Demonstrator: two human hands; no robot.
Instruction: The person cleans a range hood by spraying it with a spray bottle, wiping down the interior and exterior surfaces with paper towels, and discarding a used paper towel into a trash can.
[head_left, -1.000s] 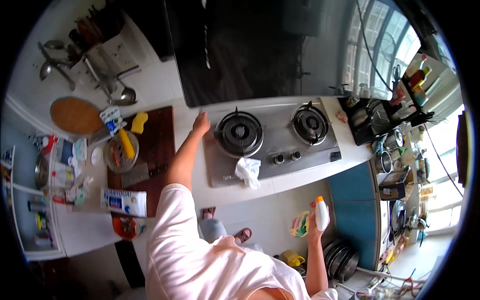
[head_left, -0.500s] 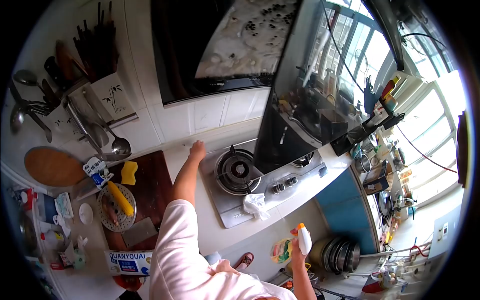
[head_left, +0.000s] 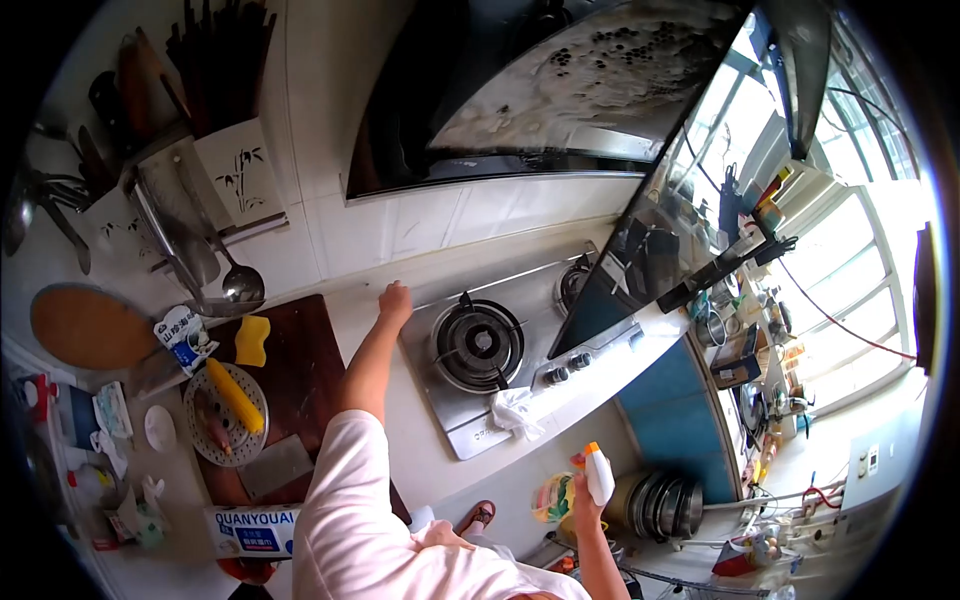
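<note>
Beside the left edge of the steel gas stove (head_left: 470,435), my left hand (head_left: 396,301) is at the back of the white counter, fingers curled together; anything inside them is hidden. Low at the right, my right hand (head_left: 586,500) grips a spray bottle (head_left: 553,498) with a white and orange head, held over the floor in front of the counter. A crumpled white cloth (head_left: 517,412) lies on the stove's front edge, near the knobs. The left burner (head_left: 483,342) is bare. Part of the right burner (head_left: 570,287) is behind the slanted hood panel.
On the left, a dark red board (head_left: 310,350) bears a yellow sponge (head_left: 251,341), a cleaver (head_left: 276,467) and a perforated plate (head_left: 229,450) with corn. A wipes pack (head_left: 250,533) is nearby. The range hood (head_left: 500,180) overhangs the stove. Stacked pans (head_left: 665,503) stand at lower right.
The view has turned and tilted up, showing the hood's underside and more wall. My left hand remains beside the stove, its fingers curled. My right hand still grips the spray bottle.
</note>
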